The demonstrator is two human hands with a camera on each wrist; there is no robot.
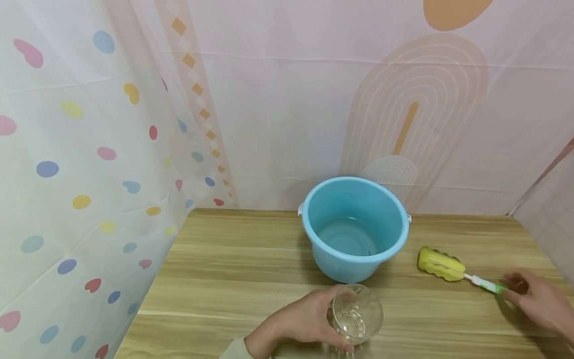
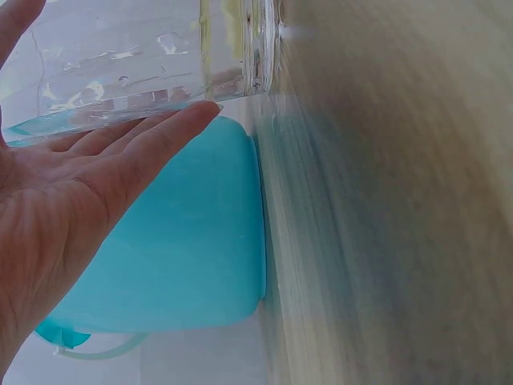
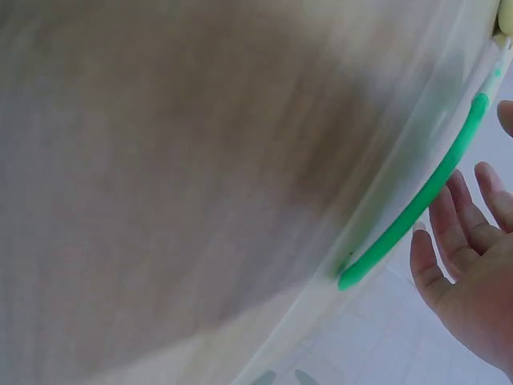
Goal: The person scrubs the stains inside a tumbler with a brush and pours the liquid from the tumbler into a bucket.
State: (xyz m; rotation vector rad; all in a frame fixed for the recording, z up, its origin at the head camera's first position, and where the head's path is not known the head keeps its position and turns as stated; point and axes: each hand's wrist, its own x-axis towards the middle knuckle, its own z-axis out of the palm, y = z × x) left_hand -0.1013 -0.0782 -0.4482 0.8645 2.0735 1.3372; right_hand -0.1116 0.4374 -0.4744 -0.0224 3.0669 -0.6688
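Clear glass [image 1: 365, 311] toward the near side, right of the middle, seemingly upright with its base on the tabletop [image 1: 215, 279], just nearer than the blue bucket [image 1: 345, 269]. Held there by the left hand [image 1: 309, 314], thumb on the near side, long fingers [image 2: 172, 128] laid nearly straight along the other side. Farther right, yellow sponge brush [image 1: 461, 271], lying on the tabletop with its head toward the bucket and its green handle end [image 1: 499, 289] beside the right hand [image 1: 538, 299]. Fingers of that hand loosely bent and spread, not closed round the handle; impossible to tell whether touching it. For a sound grasp, probably best to set thumb and fingertips on opposite sides of the handle, well back from the sponge, and lift without twisting. Steady the glass with light, even pressure; smooth wall, so likely slippery. Mind the bucket, close behind the glass and with some water [image 1: 350, 237] low inside; better not to nudge it. Good room for moving between glass and brush, and left of the left hand; tighter on the far side, with the curtain [image 1: 278, 109] near the bucket, and toward the tabletop's right edge, near the right hand. Near edge out of the head view.
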